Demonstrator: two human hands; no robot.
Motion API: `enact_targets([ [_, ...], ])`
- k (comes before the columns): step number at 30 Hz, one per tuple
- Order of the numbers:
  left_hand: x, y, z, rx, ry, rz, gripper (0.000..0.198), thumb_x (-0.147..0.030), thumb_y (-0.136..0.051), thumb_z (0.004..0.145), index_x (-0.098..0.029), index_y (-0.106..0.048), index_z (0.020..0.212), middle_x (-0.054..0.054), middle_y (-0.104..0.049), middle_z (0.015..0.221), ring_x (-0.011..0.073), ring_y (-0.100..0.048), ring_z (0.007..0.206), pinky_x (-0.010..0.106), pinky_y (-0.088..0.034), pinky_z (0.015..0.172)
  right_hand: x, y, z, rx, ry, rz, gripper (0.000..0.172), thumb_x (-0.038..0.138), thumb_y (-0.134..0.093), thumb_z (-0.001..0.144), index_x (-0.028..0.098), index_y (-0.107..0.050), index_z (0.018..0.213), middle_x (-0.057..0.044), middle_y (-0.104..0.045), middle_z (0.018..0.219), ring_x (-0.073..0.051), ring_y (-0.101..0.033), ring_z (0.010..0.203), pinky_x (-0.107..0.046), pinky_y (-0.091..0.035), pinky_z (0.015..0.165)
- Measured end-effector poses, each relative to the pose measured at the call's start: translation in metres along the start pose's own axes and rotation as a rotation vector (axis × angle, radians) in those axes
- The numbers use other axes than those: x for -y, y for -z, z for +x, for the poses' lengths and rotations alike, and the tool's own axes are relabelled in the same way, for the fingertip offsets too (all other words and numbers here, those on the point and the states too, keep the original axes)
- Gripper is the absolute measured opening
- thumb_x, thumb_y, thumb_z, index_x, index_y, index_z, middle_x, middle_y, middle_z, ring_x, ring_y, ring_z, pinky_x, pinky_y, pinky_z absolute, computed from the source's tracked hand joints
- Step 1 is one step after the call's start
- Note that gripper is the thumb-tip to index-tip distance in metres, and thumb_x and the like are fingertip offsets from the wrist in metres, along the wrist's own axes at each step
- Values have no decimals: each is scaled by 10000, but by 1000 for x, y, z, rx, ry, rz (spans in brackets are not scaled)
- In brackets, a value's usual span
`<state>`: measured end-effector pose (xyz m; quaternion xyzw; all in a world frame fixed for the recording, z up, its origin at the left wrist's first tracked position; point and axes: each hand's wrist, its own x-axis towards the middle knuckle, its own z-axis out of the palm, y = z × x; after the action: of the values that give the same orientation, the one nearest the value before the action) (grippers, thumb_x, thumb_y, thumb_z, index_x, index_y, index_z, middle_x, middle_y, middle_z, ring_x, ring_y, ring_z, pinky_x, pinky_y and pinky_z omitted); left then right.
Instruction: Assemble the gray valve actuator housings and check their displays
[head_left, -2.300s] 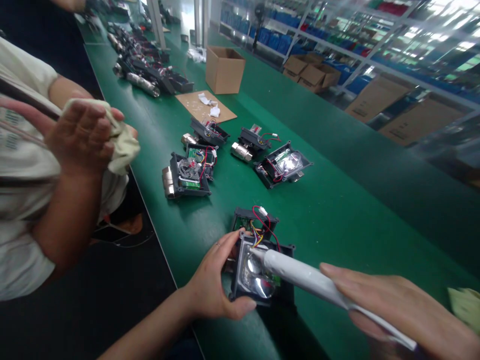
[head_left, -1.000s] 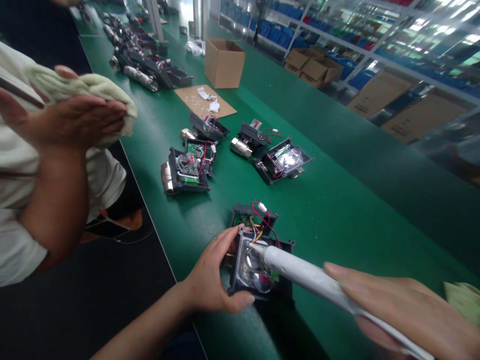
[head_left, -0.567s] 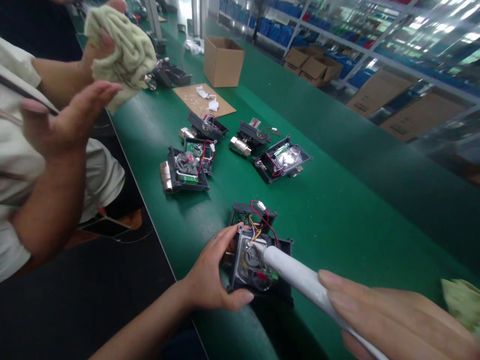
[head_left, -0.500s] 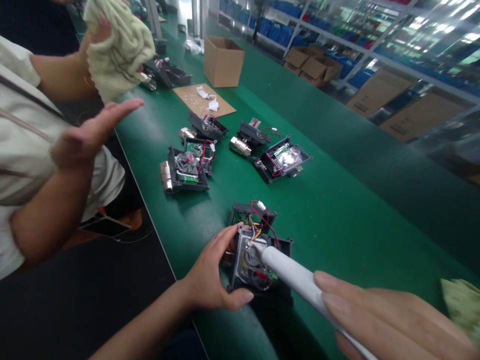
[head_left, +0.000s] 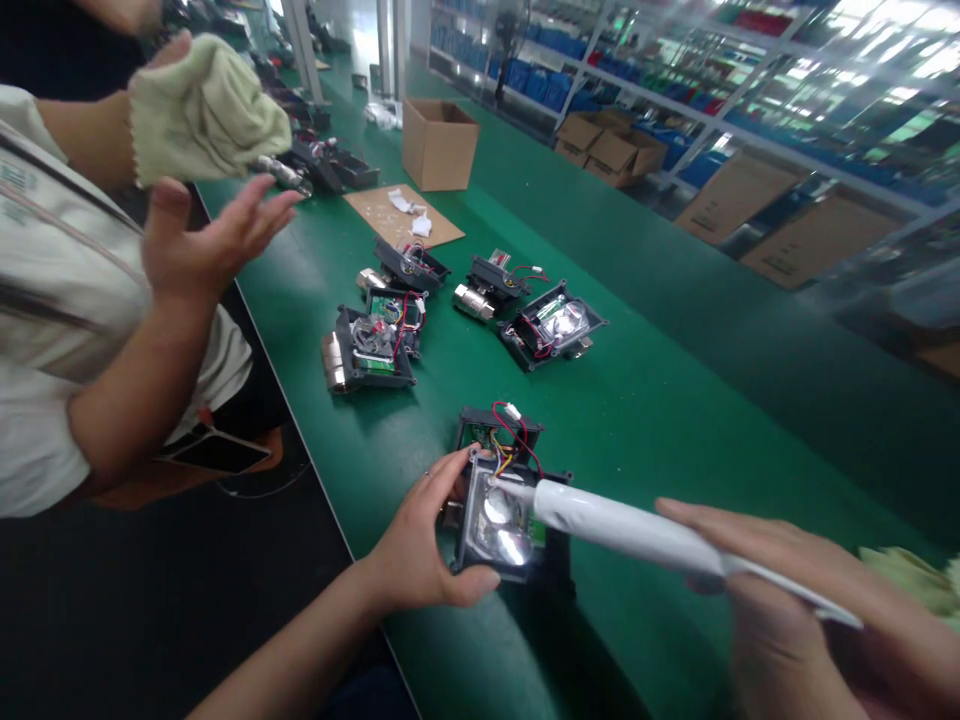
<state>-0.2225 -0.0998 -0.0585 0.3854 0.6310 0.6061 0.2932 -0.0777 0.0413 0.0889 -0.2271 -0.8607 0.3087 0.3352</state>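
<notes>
My left hand [head_left: 420,545] grips the left side of a dark grey device housing [head_left: 501,520] with a clear cover, thumb at its lower edge. Behind the cover, an attached open part [head_left: 480,430] shows a green circuit board, with red, yellow and dark wires and a white connector. My right hand [head_left: 795,590] is closed around a white tube [head_left: 622,525] with a narrow nozzle. The nozzle's tip is at the upper left of the clear cover, near the wires.
Several similar housings [head_left: 371,350] with metal fittings lie farther up the green table [head_left: 645,420]. Beyond are a cardboard sheet [head_left: 382,212] and an open box [head_left: 440,150]. At left, another person holds a cloth [head_left: 202,110]; another cloth [head_left: 900,580] lies at right.
The white tube has swung to a flatter angle, and my right hand has shifted with it. The nozzle tip has moved slightly left. The other person's free hand has turned, fingers spread.
</notes>
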Motion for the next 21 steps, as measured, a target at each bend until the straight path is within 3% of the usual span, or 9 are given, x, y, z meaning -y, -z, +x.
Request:
enact_targets([
  [2,-1,0,0,-3,6,-17,987,-467,-703,602,-100,-320,1434,200,-416,1431,381,-411,1306,496,-332,1099,0,-8,3,-190,-203,68,163,325,-676,842,185,-747,886,-42,-718,755,-132,-624,598,-200,-489,511],
  [4,-2,0,0,-9,1,-32,974,-440,-704,597,-98,-326,1428,198,-416,1431,387,-397,1314,499,-326,1102,-3,-17,8,-278,-396,252,193,361,-719,798,172,-738,826,-37,-707,711,-90,-549,504,-171,-454,451],
  [8,-2,0,0,-21,28,-32,960,-378,-704,587,-124,-322,1430,177,-426,1423,373,-444,1270,492,-342,1087,-18,-31,14,-273,-675,679,297,416,-828,650,159,-723,756,-18,-663,635,-56,-495,454,-134,-445,407],
  [11,0,-1,-1,-21,61,-30,982,-361,-713,564,-129,-315,1432,174,-430,1418,371,-453,1254,488,-359,1073,-29,-38,12,-252,-851,845,347,386,-882,566,140,-718,749,30,-560,534,-42,-465,423,-105,-428,366],
  [14,1,-2,-1,-30,64,-51,984,-360,-711,567,-130,-308,1434,174,-432,1414,373,-456,1248,494,-350,1077,-34,-42,6,-257,-1010,998,381,318,-911,519,118,-704,767,27,-578,591,-23,-468,427,-84,-444,372],
  [21,4,-3,-1,-59,65,-77,974,-416,-698,584,-114,-317,1428,194,-419,1420,383,-459,1249,513,-333,1085,-29,-43,7,-191,-1336,1379,98,60,-712,750,136,-663,788,38,-600,598,-6,-473,408,-51,-429,363],
])
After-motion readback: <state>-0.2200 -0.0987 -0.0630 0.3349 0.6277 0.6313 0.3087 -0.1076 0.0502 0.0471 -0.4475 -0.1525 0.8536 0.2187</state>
